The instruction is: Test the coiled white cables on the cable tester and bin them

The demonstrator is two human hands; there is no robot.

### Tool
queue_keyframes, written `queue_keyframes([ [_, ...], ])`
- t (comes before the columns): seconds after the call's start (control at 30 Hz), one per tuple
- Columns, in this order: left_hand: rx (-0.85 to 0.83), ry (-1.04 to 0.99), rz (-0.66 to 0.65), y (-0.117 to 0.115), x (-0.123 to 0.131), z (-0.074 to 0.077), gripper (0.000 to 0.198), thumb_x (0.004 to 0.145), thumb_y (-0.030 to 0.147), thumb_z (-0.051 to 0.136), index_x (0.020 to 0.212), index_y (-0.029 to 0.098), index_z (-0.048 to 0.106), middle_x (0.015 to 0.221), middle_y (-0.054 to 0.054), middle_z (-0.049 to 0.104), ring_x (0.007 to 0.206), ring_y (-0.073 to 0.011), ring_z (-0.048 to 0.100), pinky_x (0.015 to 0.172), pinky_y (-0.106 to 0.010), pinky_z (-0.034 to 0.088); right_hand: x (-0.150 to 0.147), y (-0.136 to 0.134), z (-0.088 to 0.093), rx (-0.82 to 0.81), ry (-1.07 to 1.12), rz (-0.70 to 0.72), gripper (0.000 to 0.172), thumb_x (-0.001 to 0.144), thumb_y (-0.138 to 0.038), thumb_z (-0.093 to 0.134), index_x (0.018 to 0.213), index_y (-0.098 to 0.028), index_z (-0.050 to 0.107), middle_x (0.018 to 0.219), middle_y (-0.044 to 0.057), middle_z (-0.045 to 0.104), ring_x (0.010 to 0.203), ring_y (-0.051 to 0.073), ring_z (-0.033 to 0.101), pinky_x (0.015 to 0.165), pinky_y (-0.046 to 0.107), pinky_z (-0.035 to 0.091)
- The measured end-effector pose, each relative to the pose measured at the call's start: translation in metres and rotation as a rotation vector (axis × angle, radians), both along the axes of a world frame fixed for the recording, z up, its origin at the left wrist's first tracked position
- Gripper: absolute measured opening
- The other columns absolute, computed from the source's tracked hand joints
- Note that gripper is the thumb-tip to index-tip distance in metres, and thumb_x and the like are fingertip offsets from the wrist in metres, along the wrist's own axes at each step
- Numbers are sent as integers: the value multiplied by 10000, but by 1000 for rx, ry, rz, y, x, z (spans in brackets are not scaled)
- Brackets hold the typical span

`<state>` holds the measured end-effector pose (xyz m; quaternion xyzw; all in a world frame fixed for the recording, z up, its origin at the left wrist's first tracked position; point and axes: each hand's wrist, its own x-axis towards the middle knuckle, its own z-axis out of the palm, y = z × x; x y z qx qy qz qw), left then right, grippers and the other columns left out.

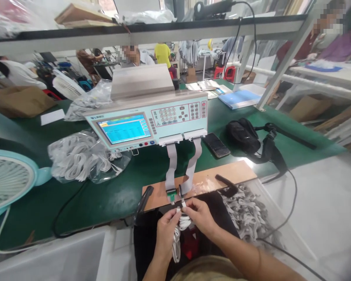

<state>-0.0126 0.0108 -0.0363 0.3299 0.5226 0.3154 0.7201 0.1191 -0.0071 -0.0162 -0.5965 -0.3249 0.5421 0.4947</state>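
Note:
My left hand [166, 229] pinches one plug end of a white cable [176, 244], just below a small green circuit board [172, 196]. The plug's tip points up toward the board's metal connector, and a gap seems to lie between them. With fingers and thumb closed, my right hand [201, 215] grips the cable's other end at the second test connector [181, 195]. Whether that end is fully seated, I cannot tell. The cable's coiled loops hang between and below both hands. Two grey ribbon cables [171, 164] run from the connectors up to a bench tester [146, 121] with a lit blue screen.
A wooden board [204, 181] lies along the green table's [134, 195] front edge. Bagged white cables [78, 156] and a turquoise fan [10, 183] stand left. Right are a phone [217, 145], a black bag [243, 134] and a bin of cables [248, 214]. A white bin [105, 238] sits lower left.

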Motion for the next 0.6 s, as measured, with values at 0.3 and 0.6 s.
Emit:
queue_keyframes([
  [0.3,313,296,-414,15,-16,18,399,847,469,455,757,91,544,633,-23,464,546,-57,391,550,-172,353,-3,6,8,-126,264,-63,326,628,-331,676,681,-55,509,605,29,501,537,69,411,526,205,322],
  [0.6,378,265,-175,14,-12,9,346,836,424,485,774,92,562,761,-58,547,713,-120,471,672,-206,389,-8,9,16,-185,313,-109,420,581,-420,718,683,-58,531,613,36,519,538,70,421,530,201,318],
])
